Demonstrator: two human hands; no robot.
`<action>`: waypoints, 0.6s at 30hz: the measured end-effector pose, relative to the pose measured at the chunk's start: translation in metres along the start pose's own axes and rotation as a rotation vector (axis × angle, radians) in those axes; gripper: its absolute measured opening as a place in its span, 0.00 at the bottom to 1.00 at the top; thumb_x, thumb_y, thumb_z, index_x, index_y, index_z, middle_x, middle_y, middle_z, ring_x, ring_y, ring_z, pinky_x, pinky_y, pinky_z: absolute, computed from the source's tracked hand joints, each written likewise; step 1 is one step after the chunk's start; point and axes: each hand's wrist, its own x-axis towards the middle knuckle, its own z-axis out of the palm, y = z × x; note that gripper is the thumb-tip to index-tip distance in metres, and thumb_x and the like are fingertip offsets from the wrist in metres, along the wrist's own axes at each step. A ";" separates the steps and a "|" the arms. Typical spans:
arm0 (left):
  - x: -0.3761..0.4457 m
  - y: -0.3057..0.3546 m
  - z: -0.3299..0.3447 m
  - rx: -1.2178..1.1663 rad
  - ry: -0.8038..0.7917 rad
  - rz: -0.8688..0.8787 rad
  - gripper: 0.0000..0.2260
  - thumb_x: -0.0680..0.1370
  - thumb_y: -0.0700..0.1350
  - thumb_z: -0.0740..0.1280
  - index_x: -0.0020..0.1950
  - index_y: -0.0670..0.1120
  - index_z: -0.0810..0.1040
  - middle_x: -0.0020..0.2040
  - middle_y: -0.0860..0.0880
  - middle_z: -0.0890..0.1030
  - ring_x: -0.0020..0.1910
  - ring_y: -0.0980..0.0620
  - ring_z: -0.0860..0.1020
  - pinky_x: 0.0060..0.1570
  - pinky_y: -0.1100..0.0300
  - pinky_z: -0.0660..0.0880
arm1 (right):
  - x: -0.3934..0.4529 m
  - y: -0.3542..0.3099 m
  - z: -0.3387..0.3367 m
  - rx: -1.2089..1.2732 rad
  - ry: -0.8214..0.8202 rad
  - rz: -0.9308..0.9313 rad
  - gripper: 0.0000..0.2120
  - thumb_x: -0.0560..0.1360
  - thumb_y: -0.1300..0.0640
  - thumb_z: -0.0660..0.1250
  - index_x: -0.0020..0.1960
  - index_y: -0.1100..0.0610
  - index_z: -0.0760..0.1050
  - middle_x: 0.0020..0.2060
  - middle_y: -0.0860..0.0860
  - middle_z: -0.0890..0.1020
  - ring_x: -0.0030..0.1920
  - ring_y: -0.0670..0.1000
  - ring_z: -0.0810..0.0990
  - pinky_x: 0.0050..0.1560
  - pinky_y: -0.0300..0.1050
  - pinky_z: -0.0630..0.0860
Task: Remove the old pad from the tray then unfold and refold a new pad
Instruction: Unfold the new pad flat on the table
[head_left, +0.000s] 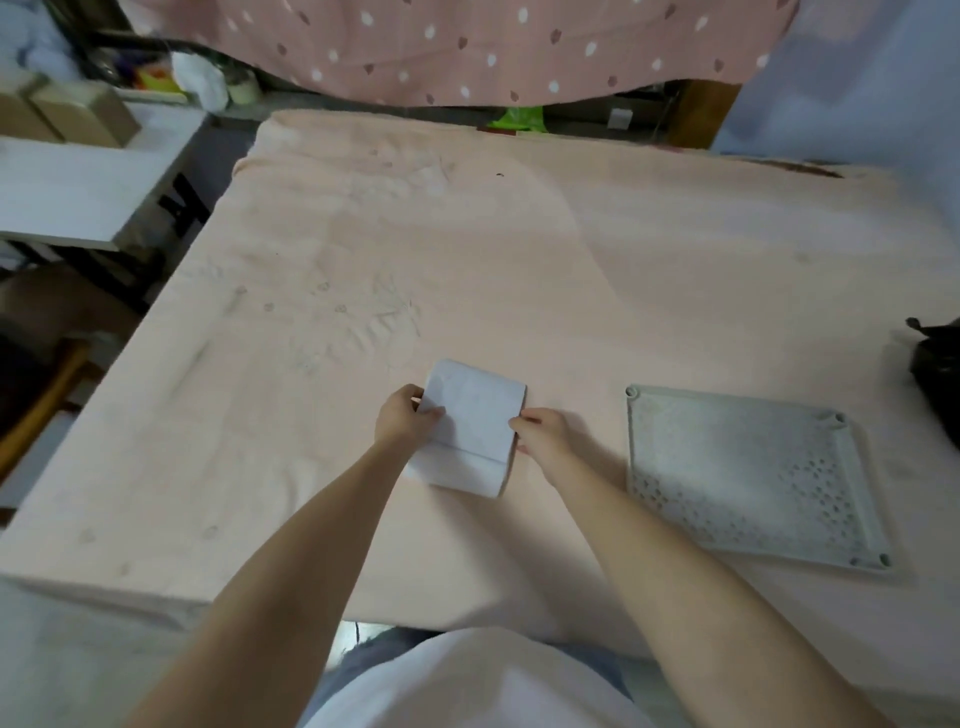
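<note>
A folded white pad (475, 415) lies on the pink cloth-covered table in front of me. My left hand (402, 418) pinches its left edge, thumb on top. At the pad's right edge, my right hand (543, 436) grips with fingers curled around it. The grey perforated tray (748, 473) sits flat to the right of my right hand, apart from the pad. Nothing lies on the tray's grid.
A black object (937, 374) rests at the table's right edge beyond the tray. To the left stands a white side table (78, 192) with cardboard boxes. A pink dotted curtain (467, 47) hangs behind the table.
</note>
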 end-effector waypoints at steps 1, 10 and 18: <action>0.000 -0.005 -0.006 -0.048 -0.001 -0.021 0.12 0.72 0.45 0.71 0.53 0.43 0.77 0.46 0.45 0.81 0.46 0.44 0.79 0.43 0.58 0.72 | 0.000 -0.001 0.007 -0.003 -0.008 -0.005 0.12 0.73 0.69 0.63 0.55 0.73 0.75 0.56 0.69 0.78 0.56 0.63 0.79 0.59 0.60 0.72; 0.009 -0.052 -0.069 -0.466 -0.093 -0.105 0.07 0.71 0.41 0.74 0.41 0.47 0.76 0.36 0.50 0.80 0.36 0.49 0.78 0.36 0.60 0.75 | -0.013 -0.014 0.079 -0.049 0.025 -0.037 0.15 0.72 0.68 0.64 0.59 0.64 0.74 0.50 0.59 0.79 0.48 0.56 0.78 0.49 0.45 0.76; 0.027 -0.075 -0.100 -0.291 -0.264 -0.025 0.12 0.75 0.38 0.68 0.57 0.37 0.78 0.46 0.43 0.79 0.45 0.46 0.78 0.51 0.48 0.77 | -0.038 -0.013 0.124 0.017 0.151 -0.006 0.14 0.73 0.66 0.61 0.59 0.61 0.74 0.41 0.50 0.77 0.41 0.50 0.73 0.35 0.38 0.68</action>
